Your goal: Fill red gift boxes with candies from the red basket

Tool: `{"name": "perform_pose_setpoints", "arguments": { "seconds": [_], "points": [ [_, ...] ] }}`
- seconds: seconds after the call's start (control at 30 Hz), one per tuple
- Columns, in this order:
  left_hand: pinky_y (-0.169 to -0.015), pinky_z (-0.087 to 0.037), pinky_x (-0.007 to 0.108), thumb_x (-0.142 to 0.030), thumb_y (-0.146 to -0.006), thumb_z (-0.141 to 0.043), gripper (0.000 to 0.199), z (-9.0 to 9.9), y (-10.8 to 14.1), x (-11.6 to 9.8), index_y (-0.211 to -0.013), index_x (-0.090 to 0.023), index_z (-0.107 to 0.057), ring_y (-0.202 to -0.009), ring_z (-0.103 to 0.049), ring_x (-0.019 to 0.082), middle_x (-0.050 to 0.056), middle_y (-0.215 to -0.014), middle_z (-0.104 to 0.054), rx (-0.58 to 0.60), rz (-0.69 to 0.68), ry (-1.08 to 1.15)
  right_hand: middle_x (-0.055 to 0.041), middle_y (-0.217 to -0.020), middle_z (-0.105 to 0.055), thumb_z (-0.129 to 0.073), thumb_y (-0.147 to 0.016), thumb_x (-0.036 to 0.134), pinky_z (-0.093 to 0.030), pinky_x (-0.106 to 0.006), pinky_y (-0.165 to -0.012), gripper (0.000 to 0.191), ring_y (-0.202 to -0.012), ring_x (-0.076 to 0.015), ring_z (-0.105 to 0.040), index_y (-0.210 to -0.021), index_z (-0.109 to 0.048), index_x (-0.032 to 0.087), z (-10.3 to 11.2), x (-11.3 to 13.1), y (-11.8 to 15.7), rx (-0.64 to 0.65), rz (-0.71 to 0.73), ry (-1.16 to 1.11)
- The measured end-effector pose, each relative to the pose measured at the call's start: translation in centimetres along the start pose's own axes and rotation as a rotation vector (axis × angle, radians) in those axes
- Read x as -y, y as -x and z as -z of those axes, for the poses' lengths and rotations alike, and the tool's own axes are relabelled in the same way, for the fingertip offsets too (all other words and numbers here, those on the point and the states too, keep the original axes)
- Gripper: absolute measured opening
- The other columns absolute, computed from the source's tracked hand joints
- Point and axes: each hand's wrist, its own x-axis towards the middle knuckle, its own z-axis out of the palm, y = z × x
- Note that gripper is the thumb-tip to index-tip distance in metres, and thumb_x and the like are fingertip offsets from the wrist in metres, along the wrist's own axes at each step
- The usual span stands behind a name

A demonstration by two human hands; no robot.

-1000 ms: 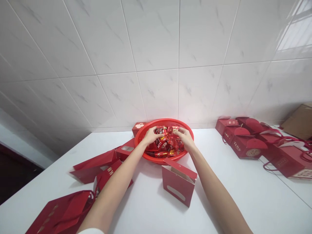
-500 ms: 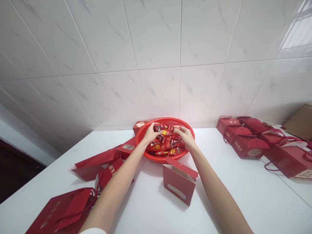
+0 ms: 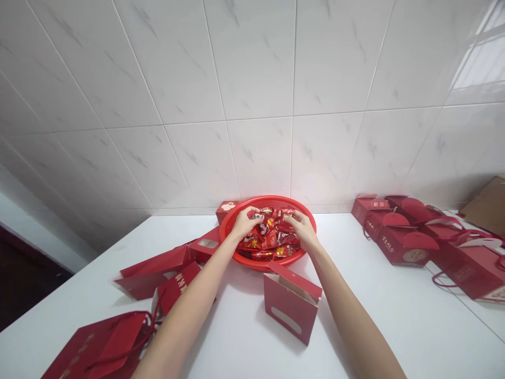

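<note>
A red plastic basket (image 3: 272,266) with a mesh wall holds many shiny wrapped candies (image 3: 270,240), mostly red with gold print. Reaching in over the left side, my left hand (image 3: 245,223) has its thumb and fingers closed on a small wrapped candy (image 3: 259,216). My right hand (image 3: 303,227) is in the basket's right side, its fingertips pinched on another wrapped candy (image 3: 288,215), which they partly cover. In front of the basket, between my forearms, an upright red paper box (image 3: 290,308) has its top open.
Red gift bags and boxes (image 3: 152,271) lie left of the basket, with a corded red bag (image 3: 104,345) nearer. Several closed red boxes (image 3: 406,242) stand at the right, by a brown cardboard box (image 3: 487,208). A tiled wall (image 3: 260,152) backs the white table (image 3: 236,326).
My hands have shifted slightly among the candies, and some candies under them have moved. The whole view has shifted a little, so the basket and boxes appear lower.
</note>
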Motion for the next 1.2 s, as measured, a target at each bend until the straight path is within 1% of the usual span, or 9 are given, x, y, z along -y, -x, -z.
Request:
{"name": "perform_pose_setpoints", "arguments": {
  "seconds": [0.13,0.27,0.5,0.6,0.73,0.9,0.97,1.1,1.2],
  "points": [
    [-0.081,-0.051,0.032,-0.029,-0.065,-0.072,0.02,0.1,0.0,0.0,-0.081,-0.017,-0.068,-0.084,-0.066,0.02,0.004,-0.089,-0.072,0.002,-0.002,-0.01,-0.003,-0.089,-0.073,-0.073,-0.065,0.036,-0.052,-0.032,-0.078,0.027,-0.084,-0.0196,-0.066,-0.085,-0.071,0.019,0.0,-0.1,-0.1,0.004,0.004,-0.019],
    [-0.088,-0.05,0.036,-0.023,-0.068,-0.066,0.013,0.1,0.0,-0.3,-0.078,-0.017,-0.071,-0.09,-0.067,0.023,0.006,-0.09,-0.074,0.028,0.012,-0.034,-0.0032,-0.087,-0.074,-0.073,-0.066,0.036,-0.052,-0.031,-0.078,0.025,-0.085,-0.02,-0.066,-0.084,-0.072,0.019,0.0,0.0,0.0,-0.002,0.026,-0.005],
    [-0.093,-0.051,0.035,-0.017,-0.066,-0.068,0.039,-0.1,0.5,-1.4,-0.105,-0.017,-0.067,-0.108,-0.064,0.023,0.008,-0.116,-0.069,0.128,-0.034,0.202,-0.0046,-0.091,-0.075,-0.073,-0.067,0.038,-0.052,-0.033,-0.081,0.025,-0.088,-0.0211,-0.067,-0.084,-0.074,0.019,-0.1,0.5,0.3,0.014,0.057,0.002],
    [-0.092,-0.052,0.036,-0.024,-0.067,-0.075,0.046,-0.8,1.1,-1.9,-0.111,-0.017,-0.063,-0.107,-0.064,0.023,0.008,-0.115,-0.068,0.214,-0.071,0.224,-0.0043,-0.09,-0.075,-0.075,-0.067,0.04,-0.052,-0.032,-0.08,0.026,-0.087,-0.0207,-0.067,-0.083,-0.074,0.019,0.0,0.8,0.6,0.078,0.056,0.003],
    [-0.089,-0.053,0.033,-0.03,-0.064,-0.08,0.047,-1.8,1.3,-2.8,-0.107,-0.017,-0.063,-0.102,-0.065,0.021,0.006,-0.105,-0.069,0.221,-0.123,0.219,-0.0046,-0.087,-0.075,-0.078,-0.066,0.041,-0.053,-0.033,-0.08,0.028,-0.085,-0.0212,-0.068,-0.082,-0.074,0.018,0.2,0.8,0.8,0.148,0.047,-0.008],
    [-0.082,-0.055,0.032,-0.034,-0.075,-0.07,0.033,-2.1,0.8,-3.9,-0.103,-0.017,-0.066,-0.089,-0.068,0.019,0.005,-0.096,-0.071,0.211,-0.005,0.229,-0.0035,-0.088,-0.075,-0.078,-0.065,0.039,-0.053,-0.033,-0.08,0.03,-0.084,-0.0198,-0.067,-0.086,-0.074,0.019,0.3,0.2,0.2,-0.047,0.106,-0.134],
    [-0.077,-0.055,0.032,-0.031,-0.075,-0.068,0.021,-2.1,0.9,-4.0,-0.091,-0.017,-0.07,-0.078,-0.07,0.018,0.005,-0.085,-0.073,0.368,0.085,0.161,-0.0021,-0.083,-0.074,-0.077,-0.063,0.039,-0.053,-0.032,-0.075,0.028,-0.079,-0.0194,-0.067,-0.082,-0.071,0.019,0.4,0.0,-0.1,-0.145,0.091,-0.194],
    [-0.071,-0.054,0.03,-0.025,-0.065,-0.07,0.011,-3.2,1.6,-3.3,-0.073,-0.02,-0.076,-0.073,-0.071,0.022,0.005,-0.076,-0.075,0.981,0.227,-0.107,0.0008,-0.072,-0.068,-0.075,-0.061,0.039,-0.053,-0.03,-0.066,0.025,-0.072,-0.0182,-0.064,-0.074,-0.062,0.021,0.6,0.1,-0.5,-0.253,0.069,-0.272],
    [-0.067,-0.053,0.026,-0.021,-0.061,-0.067,0.013,-4.1,1.1,-2.1,-0.07,-0.024,-0.076,-0.073,-0.071,0.021,0.001,-0.074,-0.076,1.061,0.231,-0.275,0.0022,-0.07,-0.065,-0.074,-0.06,0.038,-0.054,-0.029,-0.064,0.026,-0.069,-0.0166,-0.062,-0.075,-0.06,0.022,0.8,0.3,-0.5,-0.276,0.057,-0.3]
  ]
}}
